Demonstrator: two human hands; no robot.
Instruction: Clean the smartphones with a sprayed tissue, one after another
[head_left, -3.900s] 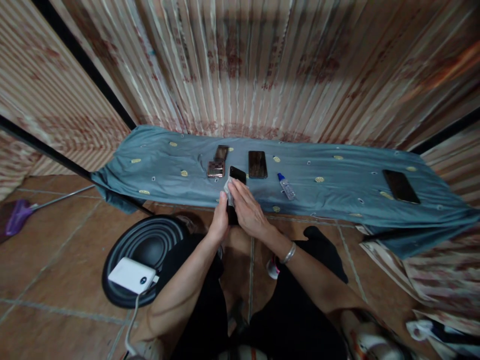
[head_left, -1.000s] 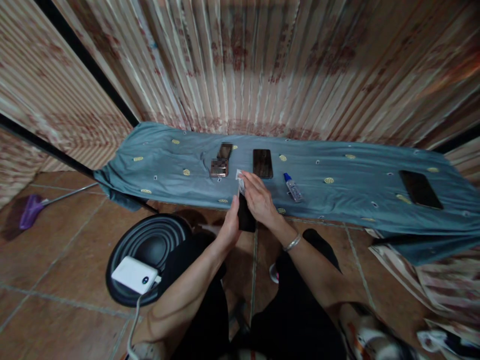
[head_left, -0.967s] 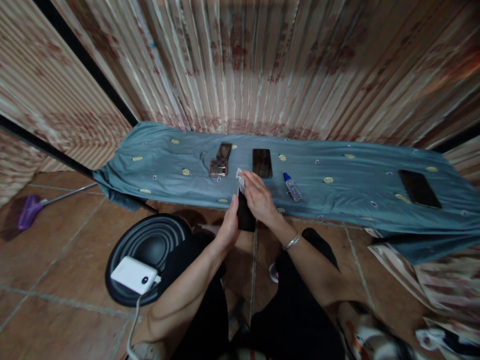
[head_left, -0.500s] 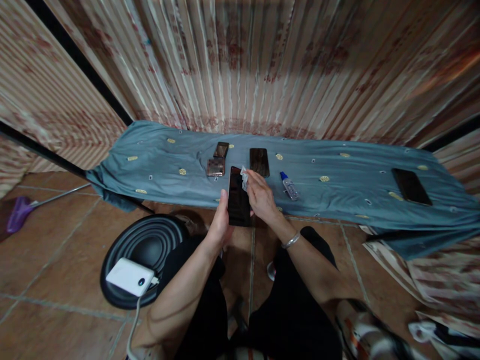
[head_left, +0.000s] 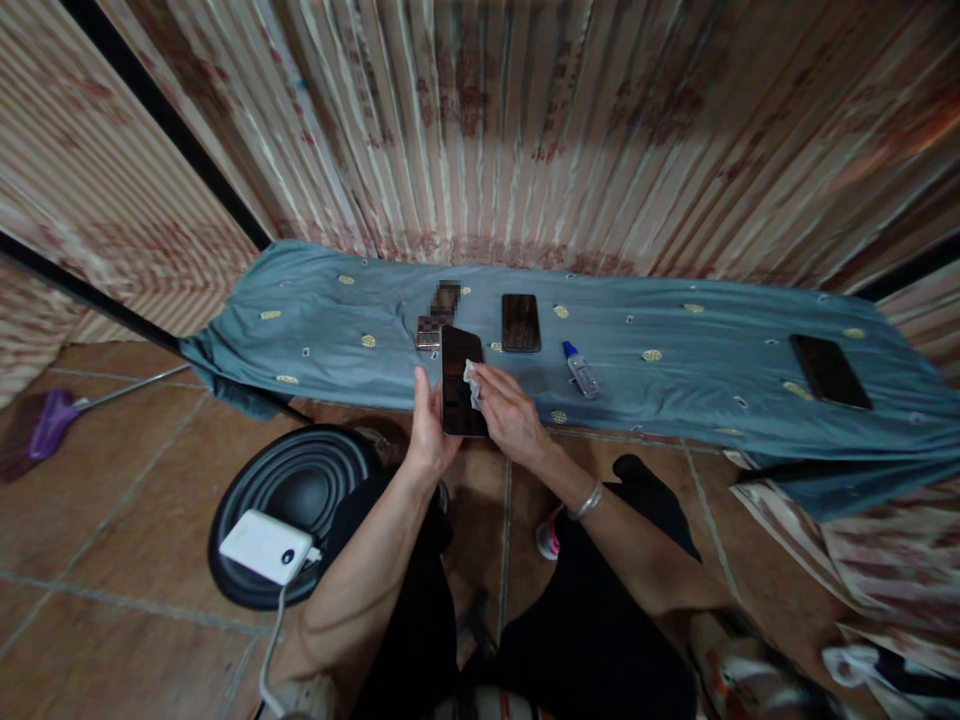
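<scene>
My left hand (head_left: 433, 432) grips a dark phone (head_left: 455, 385) by its left side and lower part, its black screen facing up toward me. Pinched in the fingers of my right hand (head_left: 510, 412) is a crumpled white tissue (head_left: 472, 386), pressed against the right part of that screen. Past the held phone, a second dark phone (head_left: 520, 322) lies on the blue cloth. To the right of my right hand lies a small clear bottle (head_left: 581, 371) with a blue cap. Two small dark items (head_left: 429, 332) sit just behind the held phone, partly blurred.
A blue patterned cloth (head_left: 660, 385) covers the low bench. At its right end lies another dark phone (head_left: 830, 371). A white power bank (head_left: 268, 546) with a cable rests on a black round stool (head_left: 300, 455) at my left. A purple broom (head_left: 54, 422) lies farther left.
Both hands and the held phone have shifted slightly left. The tissue has slid from the upper right edge of the screen down toward its middle.
</scene>
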